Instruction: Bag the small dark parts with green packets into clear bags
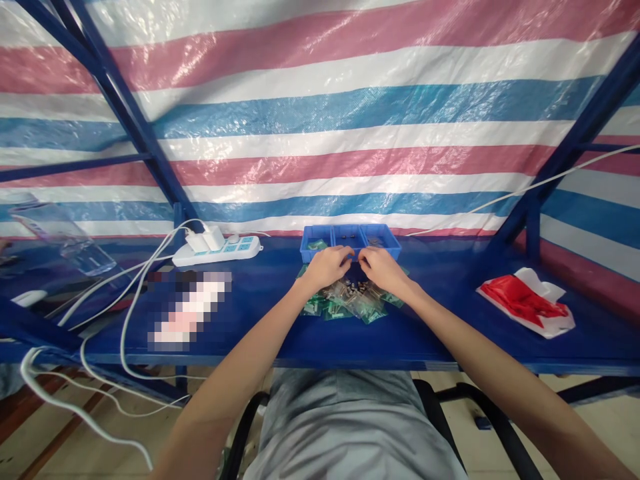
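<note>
My left hand (330,265) and my right hand (381,268) face each other just in front of a blue divided bin (307,257). The fingers of both are bent in a pinch, fingertips a small gap apart. Whatever they hold, if anything, is too small to make out. Beneath and around them lies a pile of small green-and-clear plastic packets (367,307), with small metallic pieces on top. In the bin's left compartment is a green packet (316,245); a few small dark pieces (349,236) lie in the middle one.
On the blue table (270,320), a white power strip (220,250) with plugs and cables stands left, near a clear bottle (80,243). A red-and-white plastic bag (530,300) lies right. Blue frame posts and a striped tarp (350,113) stand behind.
</note>
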Available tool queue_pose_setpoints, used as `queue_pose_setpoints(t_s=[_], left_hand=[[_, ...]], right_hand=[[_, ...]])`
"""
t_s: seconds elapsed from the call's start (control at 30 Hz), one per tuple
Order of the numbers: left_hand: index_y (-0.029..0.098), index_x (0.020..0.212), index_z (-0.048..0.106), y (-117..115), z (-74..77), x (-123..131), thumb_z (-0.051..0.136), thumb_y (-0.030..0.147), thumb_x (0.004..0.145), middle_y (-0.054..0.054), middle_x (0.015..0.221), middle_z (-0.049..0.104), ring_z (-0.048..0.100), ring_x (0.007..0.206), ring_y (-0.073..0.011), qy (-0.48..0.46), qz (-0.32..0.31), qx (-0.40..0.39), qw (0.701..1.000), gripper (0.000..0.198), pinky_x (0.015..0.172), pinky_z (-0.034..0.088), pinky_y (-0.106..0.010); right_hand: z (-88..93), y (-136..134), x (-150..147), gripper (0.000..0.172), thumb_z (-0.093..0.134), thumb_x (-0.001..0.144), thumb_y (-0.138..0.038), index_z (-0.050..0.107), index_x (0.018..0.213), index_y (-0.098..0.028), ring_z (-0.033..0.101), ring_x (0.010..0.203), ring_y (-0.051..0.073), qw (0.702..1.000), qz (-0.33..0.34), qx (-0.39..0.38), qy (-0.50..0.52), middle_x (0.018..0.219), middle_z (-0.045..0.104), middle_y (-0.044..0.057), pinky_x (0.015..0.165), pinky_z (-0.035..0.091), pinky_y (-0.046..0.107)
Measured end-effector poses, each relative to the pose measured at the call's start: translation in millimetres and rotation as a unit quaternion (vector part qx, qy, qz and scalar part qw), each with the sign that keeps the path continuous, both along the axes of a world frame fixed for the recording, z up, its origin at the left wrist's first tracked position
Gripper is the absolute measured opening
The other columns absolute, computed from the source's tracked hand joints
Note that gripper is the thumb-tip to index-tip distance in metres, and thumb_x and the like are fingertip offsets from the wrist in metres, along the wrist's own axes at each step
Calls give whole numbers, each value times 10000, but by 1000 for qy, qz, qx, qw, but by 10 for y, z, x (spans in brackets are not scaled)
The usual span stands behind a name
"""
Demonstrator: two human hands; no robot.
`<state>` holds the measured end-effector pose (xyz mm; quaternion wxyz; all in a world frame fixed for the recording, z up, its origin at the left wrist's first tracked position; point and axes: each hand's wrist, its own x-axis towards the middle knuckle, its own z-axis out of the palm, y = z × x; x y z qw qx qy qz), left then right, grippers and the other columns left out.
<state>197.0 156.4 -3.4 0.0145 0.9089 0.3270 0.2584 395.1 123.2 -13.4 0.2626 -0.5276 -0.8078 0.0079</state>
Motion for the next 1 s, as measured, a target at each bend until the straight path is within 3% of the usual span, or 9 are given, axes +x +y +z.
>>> queue_pose_setpoints(t_s=[0.2, 0.33, 0.63, 0.7, 0.87, 1.0], left_hand=[[223, 1082, 651, 21, -3, -1, 519, 316, 977, -43, 936, 654, 636, 824, -191, 4, -11, 10, 1000, 193, 694, 478, -281], [214, 1049, 665, 52, -18, -8, 457, 297, 1018, -44, 938, 629, 621, 812, -174, -13, -21, 14, 1000, 226, 709, 470, -277], [178, 961, 635, 66, -2, 9, 523, 290, 984, -53, 980, 623, 617, 796, -161, -83, -7, 2, 997, 160, 766, 504, -309], [182, 1045, 605, 50, 6, 14, 540, 268, 965, -56, 1026, 636, 622, 797, -158, -96, -11, -6, 995, 135, 750, 510, -301], [237, 1377, 462, -2, 35, -2, 568, 201, 914, -81, 1256, 585, 648, 878, -165, -70, -19, 0, 997, 477, 741, 540, -289], [270, 1352, 512, -25, 46, -17, 559, 203, 928, -78, 1301, 539, 643, 823, -149, -8, -22, 16, 1000, 432, 686, 536, -281]], right_hand=[[97, -61, -37, 195, 483, 960, -133, 662, 915, -198, 608, 935, 239, 993, 39, 63, 89, 953, 671, 91, 863, 445, 346], [112, -81, -60, 176, 493, 966, -165, 662, 954, -208, 623, 891, 225, 989, 48, 50, 129, 930, 675, 73, 833, 456, 340], [18, 7, -35, 173, 553, 902, -133, 673, 1005, -202, 696, 916, 246, 981, 33, 22, 189, 980, 742, 91, 856, 495, 372], [18, 14, -30, 154, 575, 890, -147, 672, 994, -205, 708, 882, 241, 977, 19, 6, 212, 942, 749, 80, 833, 511, 372], [5, 35, -8, 183, 601, 872, -192, 627, 1052, -214, 715, 753, 203, 949, 12, -62, 309, 822, 732, 29, 719, 565, 338], [1, 37, 4, 255, 633, 868, -270, 586, 1112, -214, 710, 708, 197, 919, 21, -99, 381, 793, 719, 21, 612, 571, 304]])
